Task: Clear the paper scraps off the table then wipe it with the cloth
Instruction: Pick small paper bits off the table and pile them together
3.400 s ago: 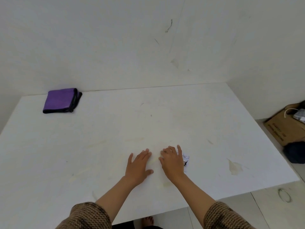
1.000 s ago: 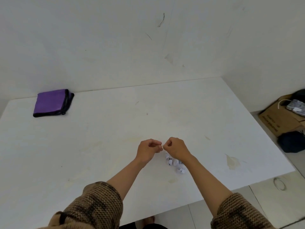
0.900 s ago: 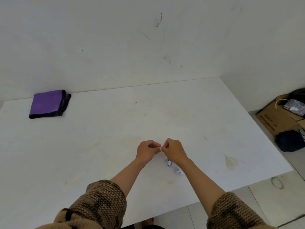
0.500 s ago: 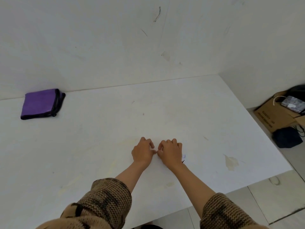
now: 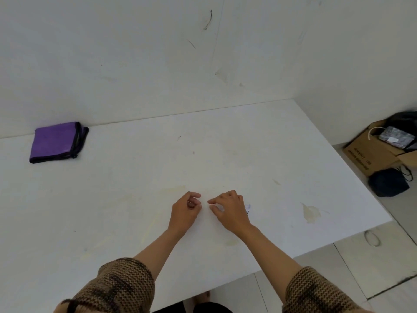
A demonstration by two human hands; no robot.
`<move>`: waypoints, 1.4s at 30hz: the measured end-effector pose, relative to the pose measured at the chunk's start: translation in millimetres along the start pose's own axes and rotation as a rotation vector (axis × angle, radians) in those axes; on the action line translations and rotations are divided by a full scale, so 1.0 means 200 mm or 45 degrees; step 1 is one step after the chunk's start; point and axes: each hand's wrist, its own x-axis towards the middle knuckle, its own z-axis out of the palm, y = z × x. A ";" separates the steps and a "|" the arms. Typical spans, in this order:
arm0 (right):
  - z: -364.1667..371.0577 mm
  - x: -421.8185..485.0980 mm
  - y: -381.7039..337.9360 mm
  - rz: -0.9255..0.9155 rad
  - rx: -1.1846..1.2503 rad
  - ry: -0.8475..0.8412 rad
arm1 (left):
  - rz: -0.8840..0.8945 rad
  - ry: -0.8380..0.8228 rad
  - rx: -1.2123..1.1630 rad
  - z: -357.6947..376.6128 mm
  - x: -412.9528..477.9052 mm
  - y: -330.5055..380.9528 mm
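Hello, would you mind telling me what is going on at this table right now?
A person is gathering paper scraps near the front of the white table. Both hands are down at the surface: the left hand is loosely curled, and the right hand covers most of the scraps, so only a bit shows beside it. Whether either hand grips anything is unclear. The folded purple cloth lies untouched at the far left corner, so wiping has not begun.

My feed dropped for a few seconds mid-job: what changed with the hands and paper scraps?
Both hands went from flat on the white table to curled: left hand, right hand now covering most of the white paper scraps. Whether either grips paper is unclear. The folded purple cloth stayed at the far left.
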 end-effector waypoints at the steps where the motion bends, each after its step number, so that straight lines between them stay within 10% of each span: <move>1: 0.00 0.00 -0.01 -0.021 -0.006 -0.017 | 0.004 -0.007 -0.027 0.00 -0.01 0.01; 25: 0.10 -0.05 -0.05 0.026 -0.504 0.090 | -0.229 -0.164 0.544 0.03 -0.09 0.06; 42: -0.03 -0.14 0.09 -0.104 -0.121 0.029 | 0.411 -0.559 0.689 0.21 -0.27 -0.03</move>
